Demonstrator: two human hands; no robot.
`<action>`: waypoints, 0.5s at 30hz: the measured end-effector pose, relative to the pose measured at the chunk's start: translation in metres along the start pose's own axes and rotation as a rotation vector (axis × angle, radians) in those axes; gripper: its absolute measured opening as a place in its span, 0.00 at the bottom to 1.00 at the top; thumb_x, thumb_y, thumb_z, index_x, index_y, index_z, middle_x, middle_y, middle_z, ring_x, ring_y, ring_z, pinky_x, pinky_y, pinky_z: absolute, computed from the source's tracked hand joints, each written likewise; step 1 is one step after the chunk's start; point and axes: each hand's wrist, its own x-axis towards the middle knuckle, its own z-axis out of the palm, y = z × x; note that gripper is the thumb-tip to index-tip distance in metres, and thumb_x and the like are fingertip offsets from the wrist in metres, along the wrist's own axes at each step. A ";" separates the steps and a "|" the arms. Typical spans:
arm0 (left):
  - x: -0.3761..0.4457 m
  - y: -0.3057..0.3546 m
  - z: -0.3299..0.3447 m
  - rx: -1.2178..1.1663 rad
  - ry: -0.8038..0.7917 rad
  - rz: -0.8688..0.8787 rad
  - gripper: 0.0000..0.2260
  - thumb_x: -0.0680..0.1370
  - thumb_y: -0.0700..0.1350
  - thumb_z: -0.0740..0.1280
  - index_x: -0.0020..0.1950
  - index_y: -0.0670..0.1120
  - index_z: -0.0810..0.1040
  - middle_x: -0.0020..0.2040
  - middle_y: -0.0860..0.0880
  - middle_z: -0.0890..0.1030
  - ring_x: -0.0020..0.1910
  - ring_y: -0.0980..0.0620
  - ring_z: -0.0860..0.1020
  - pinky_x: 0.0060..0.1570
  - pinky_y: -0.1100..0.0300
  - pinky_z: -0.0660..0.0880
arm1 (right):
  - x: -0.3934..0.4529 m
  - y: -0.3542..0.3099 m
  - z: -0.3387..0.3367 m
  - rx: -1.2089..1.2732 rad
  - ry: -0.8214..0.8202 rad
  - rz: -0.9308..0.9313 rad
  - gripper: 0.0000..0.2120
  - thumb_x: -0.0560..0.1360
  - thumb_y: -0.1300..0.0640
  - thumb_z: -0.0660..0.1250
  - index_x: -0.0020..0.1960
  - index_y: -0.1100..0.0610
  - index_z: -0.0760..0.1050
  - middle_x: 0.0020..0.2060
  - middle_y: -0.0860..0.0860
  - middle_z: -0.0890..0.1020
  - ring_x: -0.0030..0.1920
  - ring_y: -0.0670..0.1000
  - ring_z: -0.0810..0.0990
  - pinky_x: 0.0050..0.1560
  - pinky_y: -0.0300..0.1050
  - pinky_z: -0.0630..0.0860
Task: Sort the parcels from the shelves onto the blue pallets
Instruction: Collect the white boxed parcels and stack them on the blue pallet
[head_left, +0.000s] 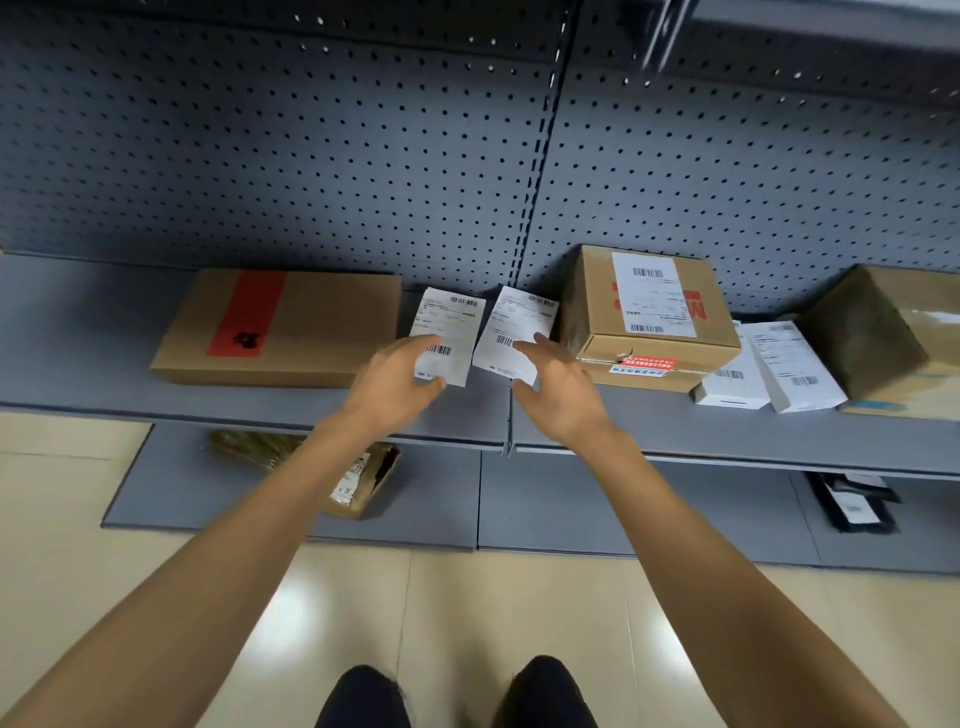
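1. Two bare arms reach out to a grey shelf (93, 332) with a wall of little holes behind it.
2. The left hand (395, 382) holds a small white parcel (451, 335) with a bar code label. The thumb is on top and the fingers curl under its near edge.
3. The right hand (558, 387) holds another white parcel (519, 332) just beside the first one. Its fingers are on top and the thumb is under the near corner.
4. The two white parcels stand tilted up, side by side, almost touching, over the middle of the shelf.
5. A flat brown box with a red stripe (280, 327) lies on the shelf to the left of the hands.
6. A taller brown box with a white label (649, 306) sits to the right of the hands. It rests on top of a thinner box (654, 378).
7. Further right lie two more small white parcels (774, 369), leaning on each other.
8. At the far right a dark brown box (872, 332) sits tilted on the shelf.
9. On the lower shelf (519, 509), a crumpled brown parcel (358, 478) lies on the left and a black parcel (852, 501) lies on the right.
10. The floor (467, 613) is pale tile, and two dark shoes (545, 691) show at the bottom.
11. No blue pallets can be seen here.
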 end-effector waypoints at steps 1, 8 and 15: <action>0.006 -0.006 0.005 0.005 -0.007 0.003 0.27 0.77 0.48 0.72 0.75 0.50 0.70 0.73 0.50 0.74 0.72 0.46 0.72 0.69 0.45 0.71 | 0.005 0.003 0.006 -0.011 0.001 0.002 0.26 0.81 0.55 0.63 0.78 0.50 0.63 0.78 0.53 0.63 0.78 0.56 0.58 0.74 0.58 0.63; 0.041 -0.034 0.037 0.235 -0.018 0.042 0.30 0.77 0.51 0.71 0.78 0.52 0.66 0.79 0.49 0.63 0.79 0.45 0.56 0.75 0.44 0.60 | 0.047 0.031 0.048 -0.051 -0.024 0.005 0.28 0.80 0.54 0.64 0.79 0.48 0.61 0.81 0.51 0.54 0.81 0.57 0.50 0.76 0.64 0.58; 0.069 -0.043 0.059 0.470 -0.038 0.105 0.33 0.78 0.57 0.67 0.81 0.55 0.58 0.82 0.50 0.52 0.81 0.46 0.43 0.79 0.44 0.41 | 0.073 0.049 0.072 -0.066 -0.003 -0.025 0.30 0.80 0.53 0.64 0.80 0.49 0.58 0.81 0.49 0.46 0.81 0.56 0.43 0.76 0.62 0.61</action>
